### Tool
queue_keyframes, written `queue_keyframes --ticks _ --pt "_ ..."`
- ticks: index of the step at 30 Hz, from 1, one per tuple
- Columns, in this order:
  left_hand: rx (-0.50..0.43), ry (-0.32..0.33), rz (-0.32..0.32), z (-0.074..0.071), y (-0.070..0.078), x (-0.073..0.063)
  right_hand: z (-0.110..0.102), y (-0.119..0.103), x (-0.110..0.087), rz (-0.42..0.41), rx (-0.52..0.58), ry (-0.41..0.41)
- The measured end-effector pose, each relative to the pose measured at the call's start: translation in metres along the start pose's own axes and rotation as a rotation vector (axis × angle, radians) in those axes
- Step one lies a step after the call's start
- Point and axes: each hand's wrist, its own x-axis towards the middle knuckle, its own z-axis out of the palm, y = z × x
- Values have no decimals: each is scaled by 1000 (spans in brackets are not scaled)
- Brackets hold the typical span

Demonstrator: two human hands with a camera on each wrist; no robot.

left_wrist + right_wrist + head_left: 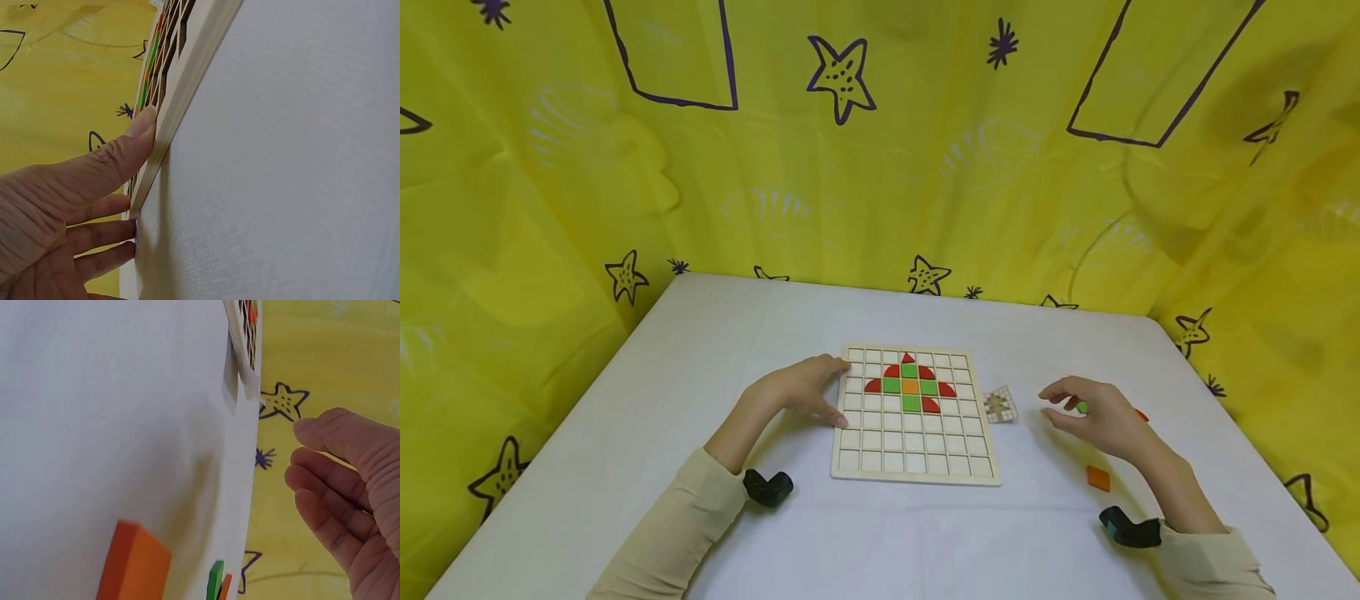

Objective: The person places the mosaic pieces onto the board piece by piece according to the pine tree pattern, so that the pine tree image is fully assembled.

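A wooden grid board (917, 480) lies on the table with red, green and orange tiles in its upper cells, around an orange square (910, 387). My left hand (805, 387) rests at the board's left edge. In the left wrist view its thumb (140, 125) touches the rim, and the fingers spread out beside the edge. Right of the board, my right hand (1105, 417) hovers above the table with loosely bent fingers and nothing between them. An orange square tile (1098, 478) lies nearer the wrist. Partly behind the hand are a green tile (1082, 407) and a red piece (1141, 415).
A small card with a printed grid pattern (1000, 405) lies against the board's right side. White cloth (775, 317) covers the table. A yellow curtain (880, 167) with starfish drawings hangs behind and on both sides.
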Motion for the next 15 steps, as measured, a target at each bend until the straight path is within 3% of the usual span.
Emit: queue_keyframes --ticks 9,15 --pt "4 0 -1 0 0 0 -18 13 -21 82 -13 45" --pt "5 -4 -2 1 -1 1 -28 21 -37 179 -3 44"
